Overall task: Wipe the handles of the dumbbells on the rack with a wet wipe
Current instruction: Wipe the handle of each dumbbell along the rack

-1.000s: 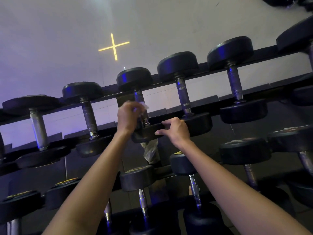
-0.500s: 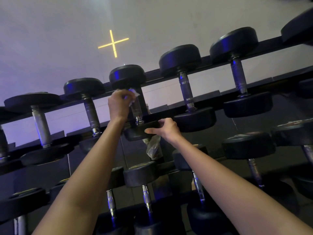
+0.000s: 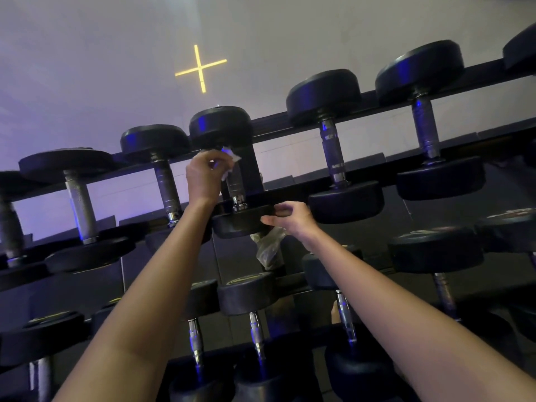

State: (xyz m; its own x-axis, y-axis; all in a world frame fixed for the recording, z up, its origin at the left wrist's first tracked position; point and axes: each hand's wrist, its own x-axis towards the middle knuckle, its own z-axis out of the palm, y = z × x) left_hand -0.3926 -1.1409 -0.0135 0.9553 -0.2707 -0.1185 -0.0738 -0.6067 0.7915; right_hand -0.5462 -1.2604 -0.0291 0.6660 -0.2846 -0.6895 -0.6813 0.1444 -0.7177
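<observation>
1 wet wipe (image 3: 231, 157), white, pinched by the left hand (image 3: 204, 177) at the far end of the handle (image 3: 235, 181) of 1 dumbbell (image 3: 222, 127), on the top tier of the rack (image 3: 271, 126). The right hand (image 3: 291, 220) grips the rim of its near head; hands apart. 1 crumpled clear bag (image 3: 268, 248) hangs just below. Top tier: 7 dumbbells, 2 cut by the frame edges. Yellow marks on the lower-tier heads (image 3: 246, 294) are unreadable. Open gaps between neighbouring handles. 1 yellow cross (image 3: 200, 68) on the wall.

A left hand (image 3: 205, 176) pinches a white wet wipe (image 3: 232, 154) at the top of the metal handle (image 3: 234, 184) of a black dumbbell (image 3: 240, 225) on the upper rack (image 3: 374, 95). The right hand (image 3: 293, 219) grips that dumbbell's near head; crumpled clear plastic (image 3: 268, 248) hangs just below.
</observation>
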